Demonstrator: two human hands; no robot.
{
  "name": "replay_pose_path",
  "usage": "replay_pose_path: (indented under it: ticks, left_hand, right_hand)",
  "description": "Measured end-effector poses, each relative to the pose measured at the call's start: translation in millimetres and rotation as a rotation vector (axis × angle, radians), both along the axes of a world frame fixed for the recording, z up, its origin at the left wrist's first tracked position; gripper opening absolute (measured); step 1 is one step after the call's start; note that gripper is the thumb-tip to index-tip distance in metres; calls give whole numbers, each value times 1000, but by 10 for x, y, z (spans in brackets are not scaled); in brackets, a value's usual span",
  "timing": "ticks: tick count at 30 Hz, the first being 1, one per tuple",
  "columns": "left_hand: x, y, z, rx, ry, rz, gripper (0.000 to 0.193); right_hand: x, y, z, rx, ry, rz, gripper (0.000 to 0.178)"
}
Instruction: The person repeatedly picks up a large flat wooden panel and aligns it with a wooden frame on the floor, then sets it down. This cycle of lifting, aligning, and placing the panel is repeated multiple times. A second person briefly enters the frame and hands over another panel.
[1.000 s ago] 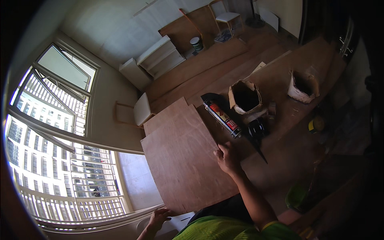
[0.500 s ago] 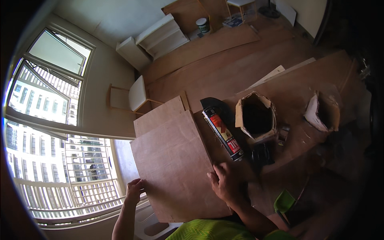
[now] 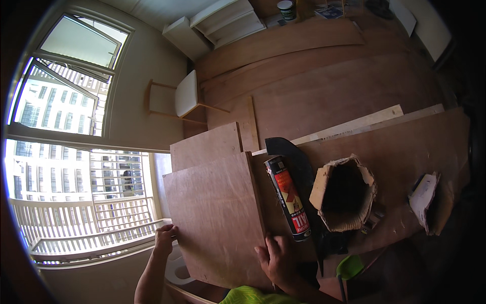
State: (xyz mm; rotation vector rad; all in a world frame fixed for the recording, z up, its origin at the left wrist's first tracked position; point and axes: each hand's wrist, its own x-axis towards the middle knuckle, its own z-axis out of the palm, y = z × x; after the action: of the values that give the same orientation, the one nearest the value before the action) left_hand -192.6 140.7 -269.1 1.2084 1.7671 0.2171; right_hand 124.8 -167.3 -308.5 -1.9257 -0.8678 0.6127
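Pinching a wooden board (image 3: 215, 218), the left hand (image 3: 164, 239) has it at two o'clock. The right hand (image 3: 277, 259) curls at the opposite edge, grip unclear, board at ten o'clock, black tube (image 3: 287, 197) at twelve.

A flat, brown wooden board (image 3: 215, 218) with four sides is marked with faint, pale streaks on its wide face. It is held by its left and right sides, and part of another brown board (image 3: 206, 146) is hidden by its far end.
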Motion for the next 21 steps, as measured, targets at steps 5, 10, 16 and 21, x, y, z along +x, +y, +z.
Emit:
replay_pose_path:
  ticks: [5,10,16,21]
  left_hand:
    - [-38,-9,-45,58,20,-5,26]
    - [-23,-43,-57,108,-7,-74,33]
    - [-36,-64,-81,159,-14,-119,33]
    - [-135,-53,-105,41,-188,-93,30]
  right_hand:
    - [-41,-3,-5,12,80,5,48]
    - [-126,2,-12,-10,25,-15,47]
    - [-294,25,-54,-29,-44,-70,43]
    - [-406,-39,-110,-46,-74,-128,44]
